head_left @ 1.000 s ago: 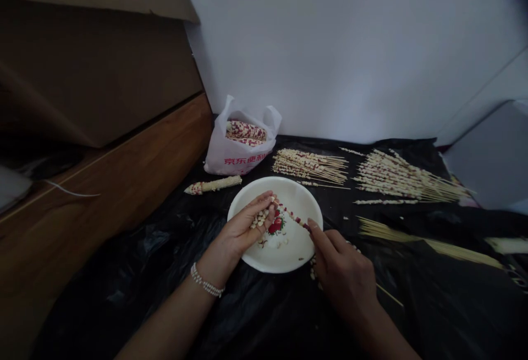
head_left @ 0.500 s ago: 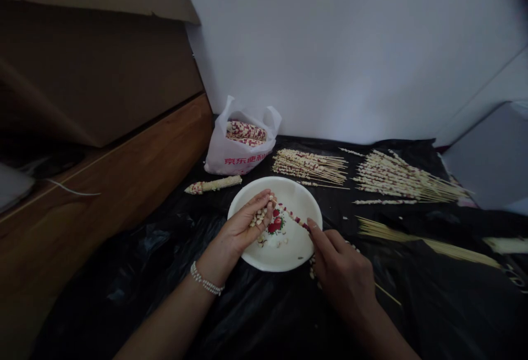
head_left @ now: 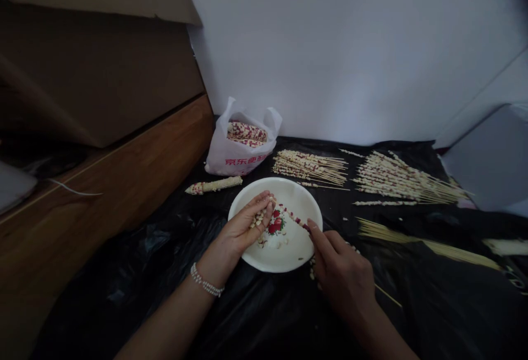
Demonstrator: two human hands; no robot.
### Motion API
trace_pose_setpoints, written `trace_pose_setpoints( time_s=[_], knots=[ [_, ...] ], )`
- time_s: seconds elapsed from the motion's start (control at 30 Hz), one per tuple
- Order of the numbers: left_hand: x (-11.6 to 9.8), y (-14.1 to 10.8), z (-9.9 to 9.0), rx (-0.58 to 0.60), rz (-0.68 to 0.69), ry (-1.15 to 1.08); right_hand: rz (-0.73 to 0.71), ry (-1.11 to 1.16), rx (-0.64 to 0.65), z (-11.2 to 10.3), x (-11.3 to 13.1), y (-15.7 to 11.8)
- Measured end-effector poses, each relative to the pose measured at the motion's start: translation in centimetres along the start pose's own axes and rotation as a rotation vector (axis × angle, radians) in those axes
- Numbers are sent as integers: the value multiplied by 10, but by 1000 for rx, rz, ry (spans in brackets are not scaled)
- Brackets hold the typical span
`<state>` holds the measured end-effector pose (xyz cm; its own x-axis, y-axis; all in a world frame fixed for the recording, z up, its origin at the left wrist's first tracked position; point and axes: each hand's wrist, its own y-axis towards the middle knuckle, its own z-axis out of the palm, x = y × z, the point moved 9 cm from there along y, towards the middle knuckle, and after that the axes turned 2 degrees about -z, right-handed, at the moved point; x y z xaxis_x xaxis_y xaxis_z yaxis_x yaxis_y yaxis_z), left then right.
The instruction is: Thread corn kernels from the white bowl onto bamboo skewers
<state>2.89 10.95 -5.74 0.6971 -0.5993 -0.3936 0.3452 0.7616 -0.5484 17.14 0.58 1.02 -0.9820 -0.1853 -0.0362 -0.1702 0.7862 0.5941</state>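
Note:
My left hand (head_left: 245,225) is over the left side of a white bowl (head_left: 299,258), cupped around pale corn kernels (head_left: 258,219), with thumb and fingertips pinched near its top. My right hand (head_left: 342,266) grips a bamboo skewer threaded with red and pale corn kernels (head_left: 297,220). The skewer's tip points up and left toward my left fingertips, and its bare end (head_left: 388,295) shows past my right wrist. A few loose kernels and a printed red flower pattern (head_left: 275,222) lie at the bottom of the bowl.
Behind the bowl stands a white plastic bag (head_left: 223,153) of corn cobs. A partly stripped cob (head_left: 214,185) lies left. Threaded skewers (head_left: 307,165) and a larger pile (head_left: 388,178) lie back right; bare skewers (head_left: 391,232) lie nearer, on black plastic sheeting (head_left: 165,288).
Almost nothing differs. Both hands keep their places at the bowl, and the whole view shifts very slightly.

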Motion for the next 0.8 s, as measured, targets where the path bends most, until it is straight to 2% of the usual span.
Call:
trace_pose_setpoints(
  time_s=[0.37, 0.6, 0.8],
  knots=[
    [-5, 13, -20, 8, 54, 9, -7, -17, 7, 1, 2, 0],
    [-3, 10, -13, 46, 46, -13, 10, 2, -5, -1, 1, -1],
    [-4, 12, -18, -6, 67, 27, -2, -3, -4, -1, 2, -1]
  ],
)
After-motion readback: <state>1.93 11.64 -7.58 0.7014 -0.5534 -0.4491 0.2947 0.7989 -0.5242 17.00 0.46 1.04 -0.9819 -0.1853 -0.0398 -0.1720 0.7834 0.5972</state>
